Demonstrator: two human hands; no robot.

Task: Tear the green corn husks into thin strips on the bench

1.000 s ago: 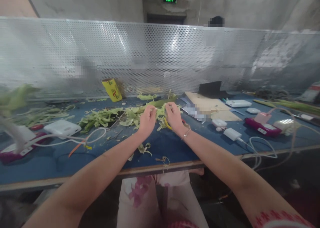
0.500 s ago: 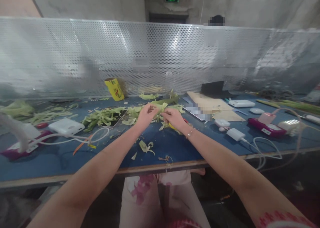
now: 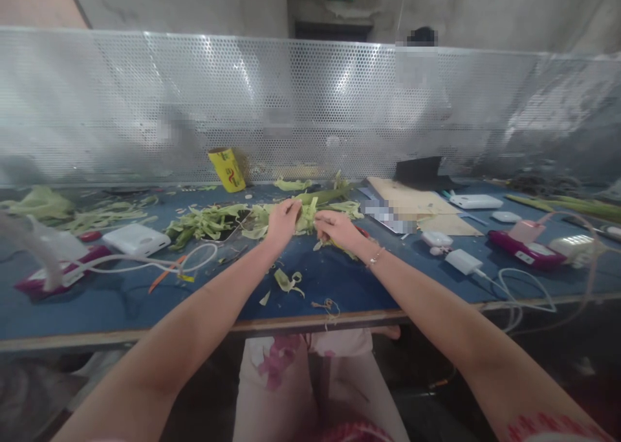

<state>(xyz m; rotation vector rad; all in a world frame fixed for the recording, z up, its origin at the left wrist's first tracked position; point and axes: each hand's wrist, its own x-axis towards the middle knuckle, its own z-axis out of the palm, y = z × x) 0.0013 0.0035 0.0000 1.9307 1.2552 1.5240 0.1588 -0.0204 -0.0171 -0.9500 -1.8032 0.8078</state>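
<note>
Both of my hands are close together above the blue table (image 3: 339,287). My left hand (image 3: 285,222) has its fingers pinched on a pale green leafy strip (image 3: 306,217). My right hand (image 3: 334,227) is closed at the strip's right side, thumb and fingertips together; what lies between them is too small to make out. More green strips (image 3: 206,222) are heaped to the left, partly over a dark phone. A curled peel piece (image 3: 287,281) lies in front of my hands. Behind them rests a longer green leaf (image 3: 323,196).
A yellow cup (image 3: 228,170) stands by the perforated metal screen (image 3: 194,105). Purple power strips (image 3: 526,251), white chargers and loose cables lie at both sides. Brown paper (image 3: 412,199) is at the back right. A person is behind the screen.
My hands have moved slightly apart, and more of the pale green strip shows between them. The whole view has shifted a little.
</note>
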